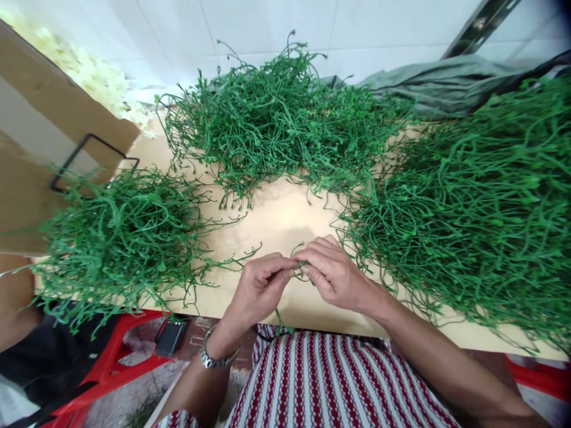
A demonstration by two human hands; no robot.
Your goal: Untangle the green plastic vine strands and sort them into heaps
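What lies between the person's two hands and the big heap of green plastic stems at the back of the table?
In the head view, only bare pale tabletop separates the left hand and right hand, pinching a thin green stem, from the back heap.

Silver wristwatch (217, 358); striped garment (330, 386) (red-white, perhaps woven).

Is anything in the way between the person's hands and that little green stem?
Nothing visible does. The left hand and right hand both pinch the green stem directly, above a bare patch of the table.
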